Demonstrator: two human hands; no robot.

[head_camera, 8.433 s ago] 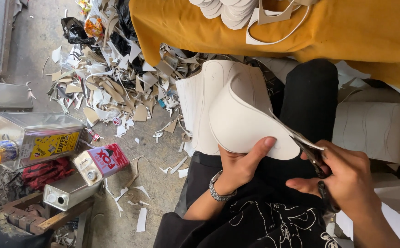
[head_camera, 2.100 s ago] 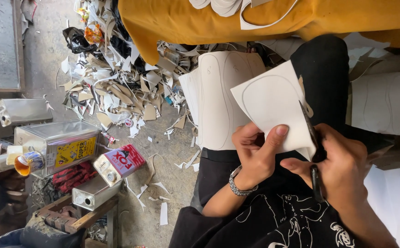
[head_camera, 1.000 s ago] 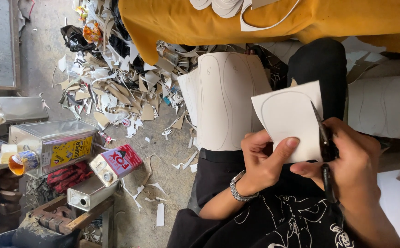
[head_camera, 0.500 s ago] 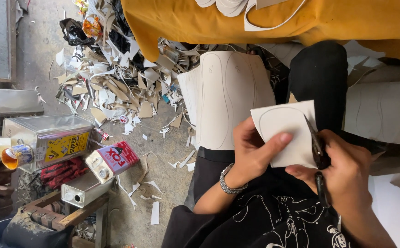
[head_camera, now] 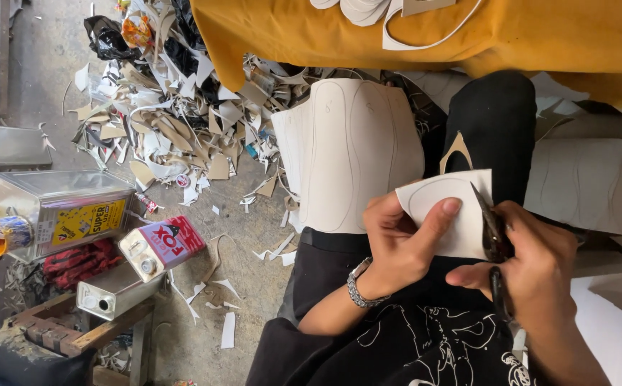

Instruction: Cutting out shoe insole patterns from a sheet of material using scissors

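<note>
A mustard-yellow cloth (head_camera: 539,39) spans the top of the view, carrying white cut pieces (head_camera: 368,8) at its upper edge. The concrete floor (head_camera: 46,64) occupies the left side and bears a wide heap of pale offcuts and scraps (head_camera: 168,121). A stack of large white sheets (head_camera: 354,154) with pencilled outlines rests across the person's lap, against the black trousers (head_camera: 493,121). A second pale sheet (head_camera: 582,186) lies to the right of the knee.

On the floor at left stands a large rectangular metal can (head_camera: 53,218) with a yellow label. Beside it sits a smaller red and white tin (head_camera: 162,246), and below that a plain silver tin (head_camera: 114,289). A red rag (head_camera: 78,261) lies between the cans. A wooden frame (head_camera: 82,332) is at the lower left.

The small white sheet (head_camera: 454,211), marked with a curved line, is held above the lap, in front of the knee. The left hand (head_camera: 404,243) pinches this sheet, thumb on its face and fingers behind. A metal bracelet (head_camera: 359,282) circles that wrist. The right hand (head_camera: 532,264) is closed around the handles of dark scissors (head_camera: 495,239), whose blades meet the sheet's right edge.
</note>
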